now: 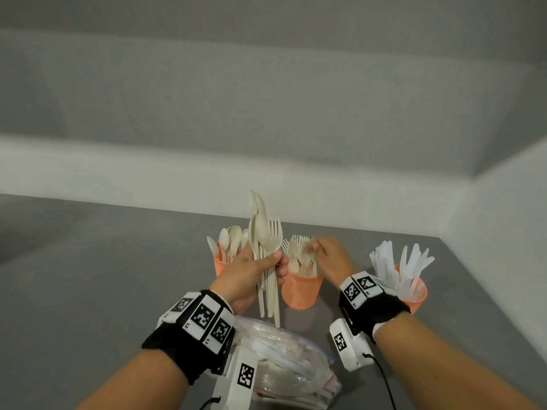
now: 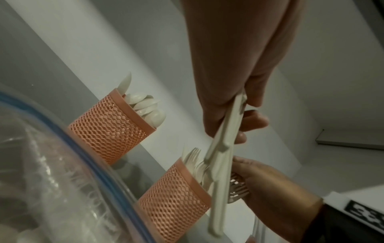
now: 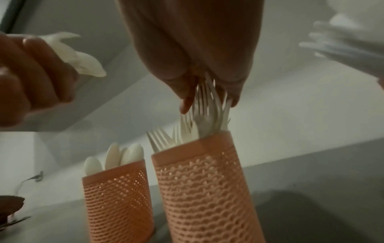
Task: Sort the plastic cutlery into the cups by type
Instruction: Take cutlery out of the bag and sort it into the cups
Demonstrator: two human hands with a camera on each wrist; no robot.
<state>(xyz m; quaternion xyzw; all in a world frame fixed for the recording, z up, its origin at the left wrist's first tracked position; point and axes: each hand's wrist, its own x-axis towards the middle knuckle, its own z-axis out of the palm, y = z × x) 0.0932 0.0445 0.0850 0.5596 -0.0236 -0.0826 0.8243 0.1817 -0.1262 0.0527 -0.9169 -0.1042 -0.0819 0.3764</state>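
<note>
Head view is showing three orange mesh cups standing in a row on a grey table (image 1: 88, 291): the spoon cup (image 1: 220, 266) at left, the fork cup (image 1: 300, 291) in the middle, the knife cup (image 1: 416, 295) at right, holding paler, translucent knives. The left hand (image 1: 251, 270) is gripping a bundle of cutlery (image 1: 265, 250) upright, fingers and thumb curling round the handles; several spoons and at least one fork are showing in it, though the exact count is hard to read. The heads are rising above the fist and the handles are hanging below it, in front of the spoon and fork cups. The right hand (image 3: 195, 54) is reaching over the fork cup, its fingertips (image 3: 186, 105) pinching the tines of forks (image 3: 207, 111) standing in that cup. A clear plastic zip bag (image 1: 284, 359) with a blue seal is lying nearest the person, between the wrists. All cutlery is cream-white, smooth plastic.
</note>
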